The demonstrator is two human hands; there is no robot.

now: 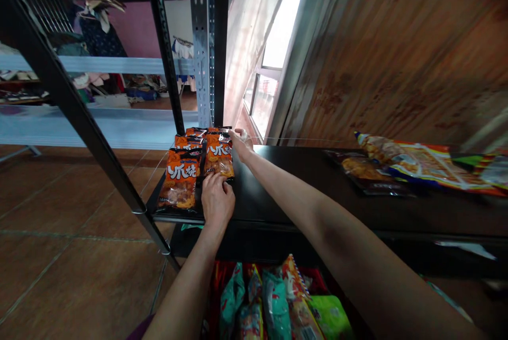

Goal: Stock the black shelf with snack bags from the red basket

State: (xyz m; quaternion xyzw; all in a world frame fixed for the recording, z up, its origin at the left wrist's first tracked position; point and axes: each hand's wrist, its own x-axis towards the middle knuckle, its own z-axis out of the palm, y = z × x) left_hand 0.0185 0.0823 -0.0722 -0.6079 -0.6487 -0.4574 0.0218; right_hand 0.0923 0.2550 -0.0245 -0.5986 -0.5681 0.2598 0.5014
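Bags (278,297), teal and green among them, stand packed upright nearest me, below the shelf (301,197). On the shelf's left end I see orange packets (180,178) laid flat in two rows running away from me. Left hand (217,200) lies palm down at the near end of the right row, fingers curled onto that packet's near edge; whether they pinch it I cannot tell. Right hand (241,141) reaches to the far end of the same row, fingers loosely spread and touching the farthest packet's right side, not closed around it. Well to the right, other wrappers (397,163) lie flat on the shelf, blurred. Beyond the shelf: window (273,65), bright, with brown wall (397,54) to its right.
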